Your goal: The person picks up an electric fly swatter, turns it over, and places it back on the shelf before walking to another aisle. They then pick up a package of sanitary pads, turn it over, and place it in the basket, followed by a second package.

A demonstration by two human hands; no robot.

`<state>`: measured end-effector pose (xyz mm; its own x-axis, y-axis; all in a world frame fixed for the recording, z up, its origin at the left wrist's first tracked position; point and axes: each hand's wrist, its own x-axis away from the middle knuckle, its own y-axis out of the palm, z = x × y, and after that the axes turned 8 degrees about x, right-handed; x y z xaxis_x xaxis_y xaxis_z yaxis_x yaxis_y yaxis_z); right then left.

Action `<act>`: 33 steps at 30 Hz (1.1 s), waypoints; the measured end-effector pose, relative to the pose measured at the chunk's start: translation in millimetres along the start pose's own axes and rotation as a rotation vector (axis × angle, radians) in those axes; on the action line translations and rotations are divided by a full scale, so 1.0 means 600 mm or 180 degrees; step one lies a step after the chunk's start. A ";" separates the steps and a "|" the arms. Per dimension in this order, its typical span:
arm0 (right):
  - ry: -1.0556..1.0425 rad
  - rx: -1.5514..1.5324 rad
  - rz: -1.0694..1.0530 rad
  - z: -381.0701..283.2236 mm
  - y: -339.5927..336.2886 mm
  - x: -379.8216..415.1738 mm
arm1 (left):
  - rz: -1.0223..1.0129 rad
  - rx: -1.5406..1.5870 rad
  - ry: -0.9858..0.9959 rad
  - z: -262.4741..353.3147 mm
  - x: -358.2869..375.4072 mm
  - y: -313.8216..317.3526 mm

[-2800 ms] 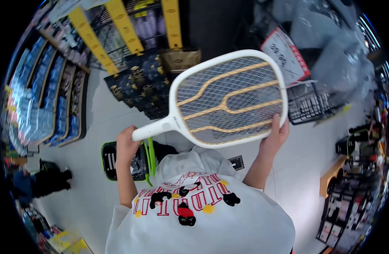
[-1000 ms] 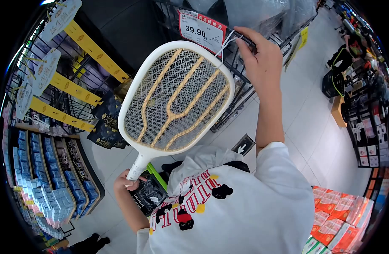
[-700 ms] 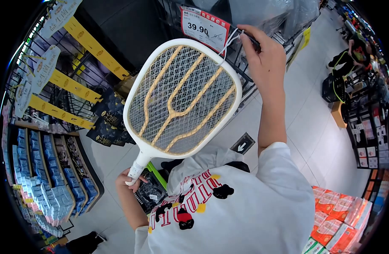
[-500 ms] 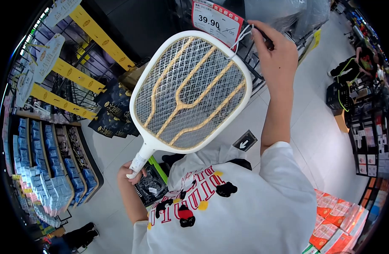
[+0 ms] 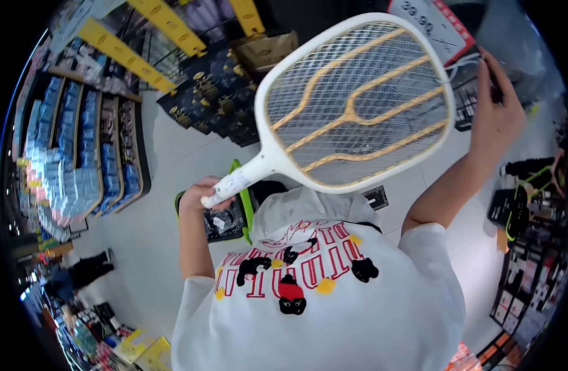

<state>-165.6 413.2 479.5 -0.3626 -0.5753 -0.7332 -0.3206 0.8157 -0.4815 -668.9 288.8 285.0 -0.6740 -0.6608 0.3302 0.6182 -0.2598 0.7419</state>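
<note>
A white electric swatter racket [image 5: 358,105] with a metal mesh and tan strips is held up and tilted in front of me. My left hand [image 5: 203,196] is wrapped round its handle at the lower left. On the right, my right hand [image 5: 497,111] pinches the thin white cord [image 5: 466,63] tied at the racket's far edge. Beside that cord hangs a red and white price tag [image 5: 435,25]. Below my left hand, a black basket [image 5: 225,226] with a green handle holds a dark packet.
Shelves of blue packets [image 5: 107,161] curve along the left. Dark packets [image 5: 216,93] hang behind the racket, near yellow strips [image 5: 126,55]. Another person [image 5: 86,272] is partly visible at lower left, and someone with a green-handled basket [image 5: 506,210] is at right.
The racket and both my hands have shifted right in the view, and the racket lies more sideways. The surroundings have swung round; my grips look the same.
</note>
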 end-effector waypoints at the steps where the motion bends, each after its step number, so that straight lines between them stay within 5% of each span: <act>1: 0.0021 0.0078 0.0041 0.004 0.006 0.000 | 0.0041 -0.0239 -0.0037 0.010 0.002 0.014; 7: -0.0403 -0.0047 0.0042 0.011 0.017 0.002 | 0.0392 -0.0837 0.0417 0.036 0.039 0.066; 15: -0.0177 0.0269 0.0104 0.009 0.020 0.010 | 0.1357 -0.0773 0.0942 0.024 0.070 0.107; 21: -0.0049 0.0180 0.0117 0.003 0.021 0.016 | 0.0511 -0.0771 0.0873 0.035 0.103 0.135; 33: -0.0035 0.0433 -0.0006 0.002 0.019 0.017 | 0.0554 -0.1066 0.0644 0.050 0.154 0.195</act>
<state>-171.8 416.9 466.1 -0.3524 -0.5767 -0.7371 -0.1992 0.8157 -0.5430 -670.9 218.4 419.9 -0.4757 -0.8312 0.2879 0.8354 -0.3244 0.4437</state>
